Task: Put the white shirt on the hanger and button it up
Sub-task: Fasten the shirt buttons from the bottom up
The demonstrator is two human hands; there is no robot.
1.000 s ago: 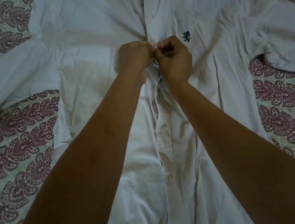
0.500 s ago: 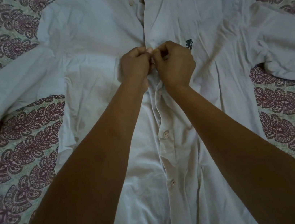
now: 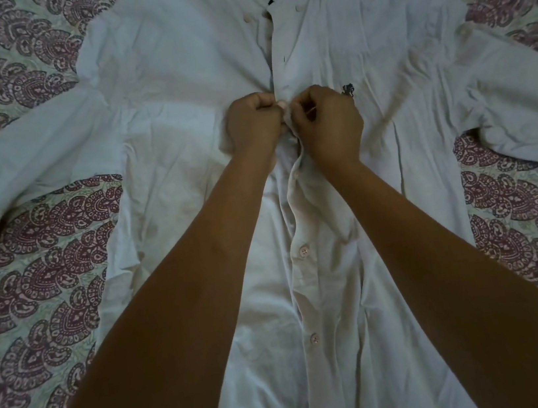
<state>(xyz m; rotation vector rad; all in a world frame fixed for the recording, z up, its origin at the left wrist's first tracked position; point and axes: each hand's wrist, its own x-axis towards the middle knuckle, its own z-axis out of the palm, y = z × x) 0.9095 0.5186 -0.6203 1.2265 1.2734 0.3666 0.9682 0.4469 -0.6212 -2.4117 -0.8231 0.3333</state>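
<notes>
The white shirt lies face up on a patterned bedspread, sleeves spread to both sides, a small dark emblem on its chest. Both hands meet at the front placket at chest height. My left hand pinches the left edge of the placket, fingers curled. My right hand pinches the right edge with the buttonhole strip. Below the hands the placket is fastened, with buttons showing. Above them the placket lies loose up to the collar. A hanger is not visible; a dark spot shows at the collar opening.
The bedspread with maroon paisley print lies under the shirt and shows at both sides. The left sleeve and right sleeve stretch toward the frame edges.
Both hands stay together at the same spot on the placket, fingers shifting slightly. The view has tilted, so the shirt and hands sit a little lower in frame.
</notes>
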